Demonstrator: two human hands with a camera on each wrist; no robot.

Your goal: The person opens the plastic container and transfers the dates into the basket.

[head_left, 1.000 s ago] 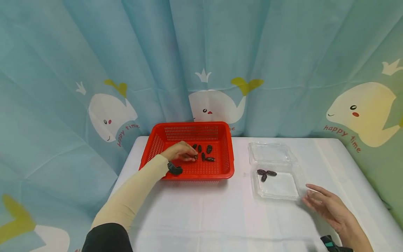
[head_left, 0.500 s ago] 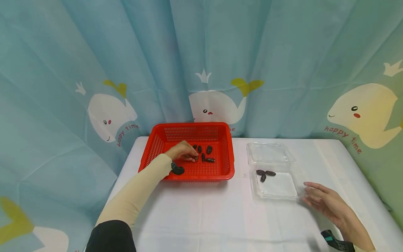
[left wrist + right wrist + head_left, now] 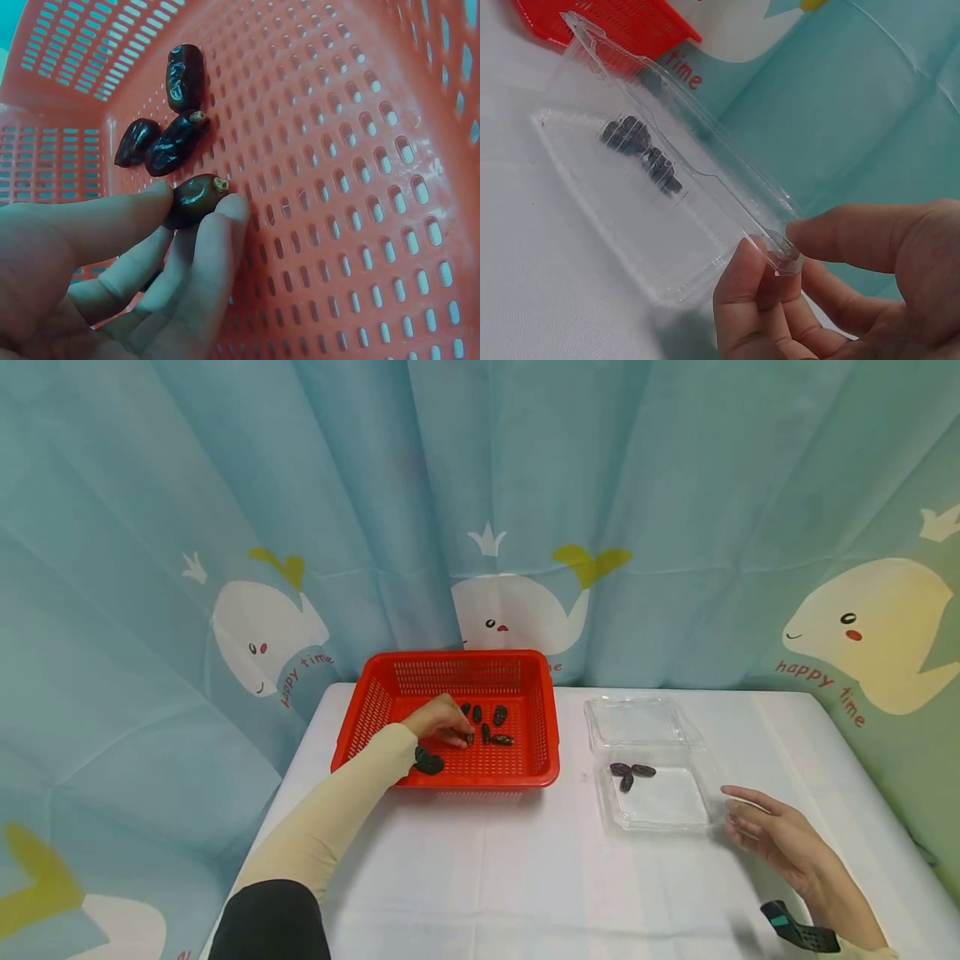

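Inside the red perforated basket (image 3: 461, 655), my left hand (image 3: 442, 722) pinches a dark, glossy date (image 3: 193, 201) between thumb and fingertips; its pale stem end points away from the thumb. Several other dates (image 3: 500, 716) lie on the basket floor, three of them (image 3: 185, 79) just past the held one in the left wrist view. To the right, a clear plastic clamshell box (image 3: 667, 806) stands with its lid (image 3: 641, 722) folded back. Three dates (image 3: 642, 771) sit in its left back part. My right hand (image 3: 787, 843) grips the box's rim at a corner, thumb on one side, fingers on the other.
A white cloth (image 3: 525, 877) covers the table under basket and box. Behind the table's back edge hangs a blue-green curtain (image 3: 675, 485) with printed whales. Bare cloth lies between basket and box and in front of both.
The left hand has shifted slightly to the right within the basket, at the same date. My right hand and the clear box have slid slightly left. The other dates look unchanged.
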